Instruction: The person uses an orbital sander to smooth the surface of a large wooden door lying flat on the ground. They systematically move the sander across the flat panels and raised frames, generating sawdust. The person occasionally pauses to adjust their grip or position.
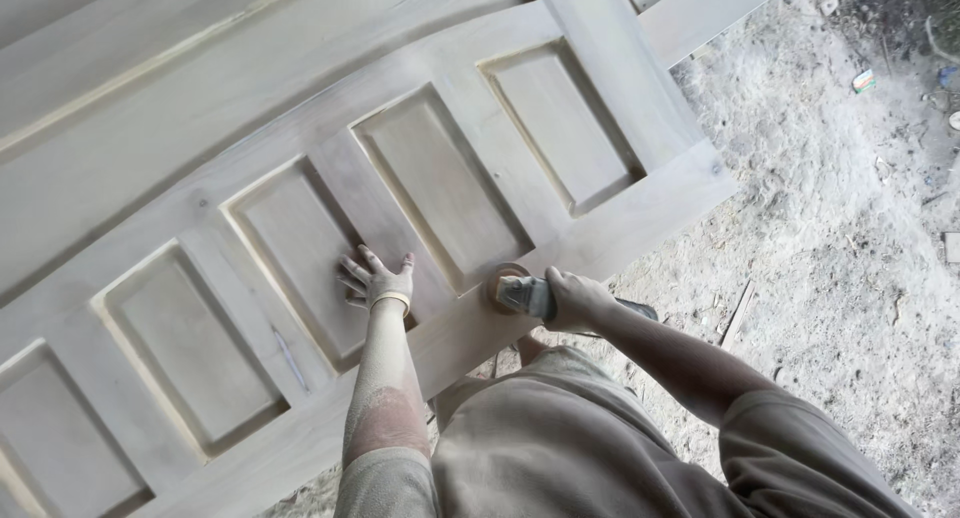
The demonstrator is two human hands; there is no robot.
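So the unfinished panelled door [300,128] lies flat, raised off the dusty floor [850,228], bottom rail nearest the person. Left hand [378,278] is pressed flat on a stile, fingers [352,271] spread wide and gripping nothing, probably to brace it. At its 3 o'clock, the right hand [575,298] is clenched around a round sander [518,290] sitting on the rail.
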